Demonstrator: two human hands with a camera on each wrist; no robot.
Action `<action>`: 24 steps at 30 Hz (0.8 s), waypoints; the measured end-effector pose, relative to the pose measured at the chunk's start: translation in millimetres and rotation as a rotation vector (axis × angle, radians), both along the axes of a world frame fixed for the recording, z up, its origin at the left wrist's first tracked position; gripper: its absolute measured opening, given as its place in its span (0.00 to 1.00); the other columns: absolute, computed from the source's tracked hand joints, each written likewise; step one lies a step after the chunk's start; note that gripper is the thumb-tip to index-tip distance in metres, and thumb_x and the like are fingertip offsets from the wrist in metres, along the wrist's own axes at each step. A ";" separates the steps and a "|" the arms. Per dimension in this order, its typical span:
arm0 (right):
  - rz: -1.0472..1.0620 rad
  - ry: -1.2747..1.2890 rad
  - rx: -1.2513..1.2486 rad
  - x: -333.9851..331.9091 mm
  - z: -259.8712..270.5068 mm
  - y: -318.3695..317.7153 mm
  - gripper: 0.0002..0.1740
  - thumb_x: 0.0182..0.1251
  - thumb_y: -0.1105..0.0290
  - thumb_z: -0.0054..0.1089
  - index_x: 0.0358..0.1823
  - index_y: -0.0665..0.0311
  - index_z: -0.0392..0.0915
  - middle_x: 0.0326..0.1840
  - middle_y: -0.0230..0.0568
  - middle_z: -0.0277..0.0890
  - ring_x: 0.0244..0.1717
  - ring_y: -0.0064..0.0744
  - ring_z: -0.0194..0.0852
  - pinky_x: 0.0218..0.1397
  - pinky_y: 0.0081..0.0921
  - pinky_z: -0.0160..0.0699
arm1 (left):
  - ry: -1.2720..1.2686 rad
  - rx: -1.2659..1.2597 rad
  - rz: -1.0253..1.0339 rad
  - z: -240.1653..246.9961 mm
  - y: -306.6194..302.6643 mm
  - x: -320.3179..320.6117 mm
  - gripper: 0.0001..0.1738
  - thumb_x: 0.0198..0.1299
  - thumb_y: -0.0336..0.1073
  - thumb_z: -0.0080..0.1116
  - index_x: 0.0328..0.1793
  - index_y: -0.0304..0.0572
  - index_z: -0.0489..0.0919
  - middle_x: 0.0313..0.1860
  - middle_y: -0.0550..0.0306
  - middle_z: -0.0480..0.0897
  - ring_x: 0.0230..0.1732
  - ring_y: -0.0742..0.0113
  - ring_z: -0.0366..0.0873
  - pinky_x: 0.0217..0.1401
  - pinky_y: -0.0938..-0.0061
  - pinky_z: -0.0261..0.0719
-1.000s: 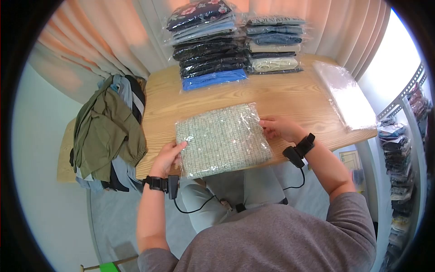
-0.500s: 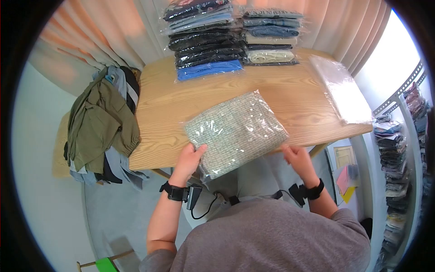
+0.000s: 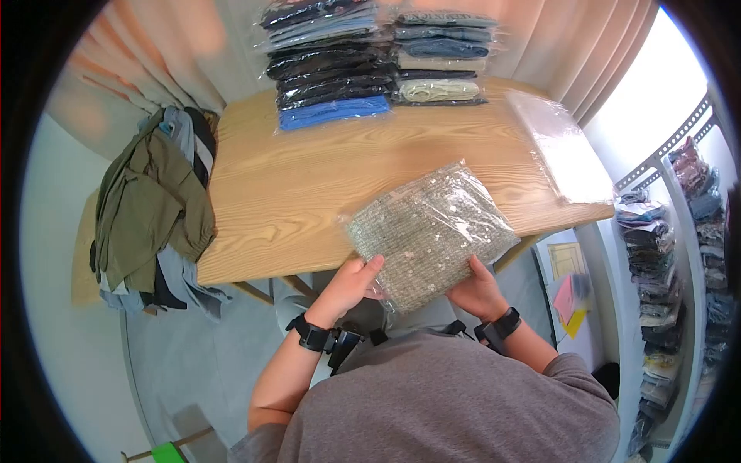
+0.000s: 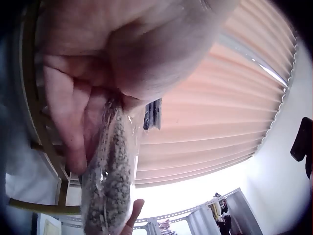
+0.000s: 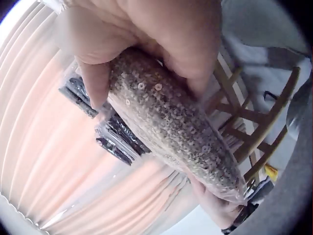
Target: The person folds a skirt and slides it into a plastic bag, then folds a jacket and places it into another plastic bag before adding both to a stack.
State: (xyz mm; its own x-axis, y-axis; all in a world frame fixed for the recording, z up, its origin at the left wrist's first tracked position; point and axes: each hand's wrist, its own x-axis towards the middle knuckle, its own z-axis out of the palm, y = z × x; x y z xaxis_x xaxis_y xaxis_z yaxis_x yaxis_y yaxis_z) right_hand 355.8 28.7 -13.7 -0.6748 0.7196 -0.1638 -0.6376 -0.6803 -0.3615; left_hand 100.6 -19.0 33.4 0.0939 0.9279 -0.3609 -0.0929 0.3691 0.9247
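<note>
Fabric (image 3: 428, 243) in a grey-green, flecked weave lies folded into a thick, roughly rectangular pad inside a clear bag (image 3: 480, 210), and you hold it in front of you over the near edge of the table (image 3: 285, 201), turned so its far corner points away from you. Its surface looks nubbly, crossed by fine lines, with pale specks scattered over it; your right wrist view shows small round discs (image 5: 157, 87) with dark centres set among the coarse threads. White glare streaks the plastic toward the right, and the film wrinkles and juts past the cloth at the corners. Your left hand (image 3: 342, 291) grips the near left corner, thumb on the upper face and fingers beneath. Your right hand (image 3: 478, 293) pinches the near right edge the same way, and its wrist view shows the pad's thickness filling the gap between thumb and fingers. Whether the far edge touches the wood, you cannot tell from these views. Beyond it, at the back of the table, stand a taller stack (image 3: 332, 73) of bagged clothes with bright blue at the bottom and a lower stack (image 3: 444, 65) beside it. Clear plastic sleeves (image 3: 567, 150) lie to your right, and loose clothes (image 3: 154, 204), olive uppermost, heap up at your left.
</note>
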 end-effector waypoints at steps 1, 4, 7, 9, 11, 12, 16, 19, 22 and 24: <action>0.010 0.000 -0.005 0.9 6.7 -0.7 0.34 0.67 0.56 0.56 0.70 0.58 0.56 0.71 0.38 0.58 0.72 0.36 0.52 0.75 0.40 0.45 | 0.019 -0.016 -0.051 2.0 -1.7 -2.3 0.31 0.69 0.59 0.44 0.42 0.30 0.76 0.27 0.56 0.80 0.28 0.69 0.81 0.34 0.79 0.81; 0.057 -0.017 0.008 1.6 19.0 -2.7 0.33 0.67 0.58 0.56 0.69 0.59 0.57 0.70 0.37 0.60 0.71 0.36 0.54 0.75 0.40 0.48 | -0.009 -0.043 -0.188 3.6 -4.3 -7.6 0.39 0.68 0.64 0.37 0.41 0.27 0.78 0.31 0.48 0.84 0.30 0.65 0.83 0.33 0.76 0.81; 0.031 -0.075 0.004 0.2 20.7 -3.5 0.32 0.67 0.61 0.56 0.69 0.59 0.57 0.70 0.38 0.61 0.70 0.36 0.56 0.74 0.39 0.50 | 0.076 -0.091 -0.318 2.5 0.0 -11.8 0.42 0.68 0.65 0.33 0.38 0.27 0.80 0.35 0.43 0.85 0.32 0.64 0.84 0.34 0.77 0.81; -0.016 -0.144 -0.019 -4.0 19.1 -3.1 0.31 0.67 0.63 0.56 0.69 0.60 0.57 0.69 0.38 0.62 0.69 0.37 0.58 0.74 0.40 0.51 | 0.168 -0.114 -0.255 15.0 0.0 -19.3 0.38 0.69 0.62 0.36 0.37 0.29 0.80 0.31 0.48 0.84 0.30 0.65 0.83 0.33 0.77 0.80; -0.014 -0.155 -0.015 -5.6 21.0 -2.5 0.31 0.67 0.63 0.55 0.69 0.60 0.57 0.69 0.39 0.62 0.69 0.37 0.58 0.73 0.40 0.51 | 0.261 -0.137 -0.186 19.1 4.3 -31.3 0.34 0.70 0.58 0.39 0.35 0.31 0.80 0.26 0.52 0.83 0.27 0.66 0.81 0.32 0.77 0.79; -0.014 -0.162 -0.016 -6.5 20.6 -3.4 0.30 0.68 0.63 0.55 0.69 0.61 0.57 0.68 0.39 0.63 0.69 0.37 0.59 0.73 0.40 0.52 | 0.545 0.068 0.066 15.9 6.7 -39.0 0.26 0.67 0.52 0.47 0.35 0.33 0.79 0.25 0.51 0.81 0.28 0.61 0.81 0.33 0.74 0.78; -0.007 -0.186 -0.037 -8.7 19.3 -4.9 0.30 0.68 0.63 0.53 0.68 0.62 0.57 0.68 0.40 0.63 0.68 0.36 0.60 0.72 0.41 0.55 | 0.971 0.774 0.501 15.9 20.1 -43.2 0.09 0.56 0.35 0.61 0.36 0.36 0.78 0.27 0.50 0.77 0.34 0.52 0.78 0.38 0.65 0.76; -0.056 -0.240 -0.030 -12.9 19.7 -6.5 0.28 0.69 0.63 0.52 0.68 0.62 0.58 0.68 0.40 0.63 0.67 0.36 0.62 0.70 0.41 0.59 | 1.063 0.755 0.333 1.4 30.5 -51.7 0.07 0.55 0.32 0.59 0.35 0.35 0.77 0.33 0.48 0.77 0.38 0.49 0.76 0.40 0.61 0.74; -0.120 -0.287 -0.036 -16.1 16.5 -6.2 0.27 0.70 0.64 0.51 0.68 0.62 0.58 0.67 0.39 0.65 0.65 0.36 0.64 0.69 0.41 0.61 | 1.064 0.716 0.289 -8.3 34.9 -54.9 0.06 0.56 0.32 0.58 0.33 0.36 0.77 0.31 0.46 0.78 0.35 0.46 0.75 0.39 0.60 0.73; -0.157 -0.261 -0.009 -17.5 16.2 -5.9 0.26 0.70 0.64 0.51 0.67 0.62 0.59 0.65 0.39 0.67 0.64 0.35 0.66 0.68 0.40 0.63 | 1.052 0.719 0.311 -15.9 36.3 -56.3 0.06 0.56 0.32 0.58 0.32 0.36 0.77 0.30 0.45 0.78 0.33 0.45 0.74 0.37 0.60 0.74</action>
State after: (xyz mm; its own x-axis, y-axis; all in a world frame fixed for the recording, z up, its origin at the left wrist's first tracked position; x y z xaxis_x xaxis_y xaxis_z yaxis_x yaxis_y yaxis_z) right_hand 338.3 22.8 2.6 -0.4901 0.8094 -0.3235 -0.6215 -0.5847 -0.5214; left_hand 44.3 17.2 17.5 -0.1786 0.8740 0.4520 0.7980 -0.1401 0.5862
